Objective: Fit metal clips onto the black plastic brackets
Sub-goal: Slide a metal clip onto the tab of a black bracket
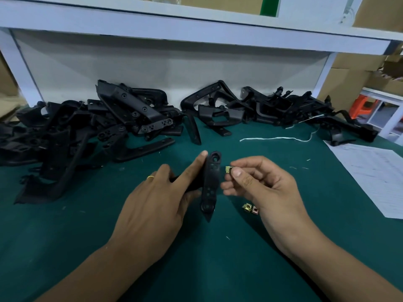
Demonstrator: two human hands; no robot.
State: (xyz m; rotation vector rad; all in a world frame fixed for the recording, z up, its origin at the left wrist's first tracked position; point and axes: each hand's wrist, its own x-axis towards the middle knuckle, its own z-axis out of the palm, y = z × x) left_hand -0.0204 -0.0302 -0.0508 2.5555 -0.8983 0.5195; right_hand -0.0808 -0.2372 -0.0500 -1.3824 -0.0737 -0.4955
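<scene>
We hold a black bracket [211, 182] upright over the green desk [87, 225], gripped in our left hand [157, 203]. Our right hand [259, 182] pinches a small gold clip [228, 169] just right of the bracket, not quite touching. Two more clips [250, 208] lie near, partly hidden under our right hand. Far off, a pile of black brackets [98, 127] spreads left to right, with a white string [277, 138] and a paper sheet [375, 171] on the right, cut off.

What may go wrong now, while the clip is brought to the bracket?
The right hand pinches the small metal clip only at its fingertips, so it might slip and fall. The left hand holds the bracket by one side; pushing could twist it. The spare clips lie under the right wrist and may get knocked away.
</scene>
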